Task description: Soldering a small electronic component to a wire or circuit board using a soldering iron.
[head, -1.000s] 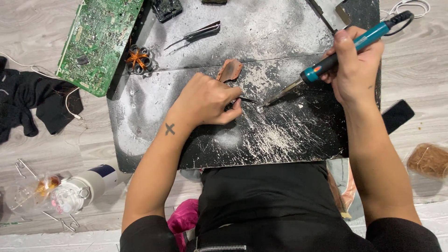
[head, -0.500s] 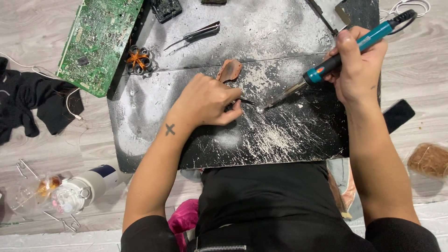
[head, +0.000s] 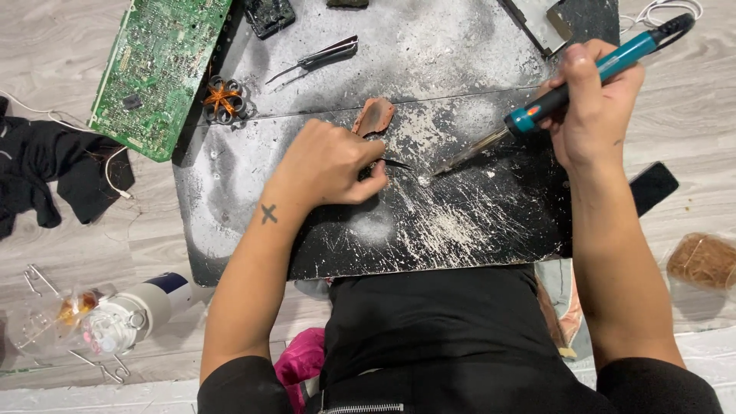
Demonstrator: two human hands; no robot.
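While the left hand [head: 331, 162] lies curled on the scratched black board [head: 230, 192], its thumb and fingers pinch a thin dark tool [head: 397, 163] whose point sticks out toward 3 o'clock. The right hand [head: 594, 115] is clenched around a teal soldering iron [head: 583, 80], its metal tip slanting down toward 8 o'clock to a small bright spot on the board, just beside the dark tool's point. At 12 o'clock from the left hand lies a brownish lump [head: 373, 116]. Tweezers [head: 314, 60] lie farther up the board, and an orange coil [head: 223, 100] sits at 10 o'clock, next to a green circuit board [head: 157, 69]. A black cloth [head: 46, 165] lies at 9 o'clock, off the board on the floor.
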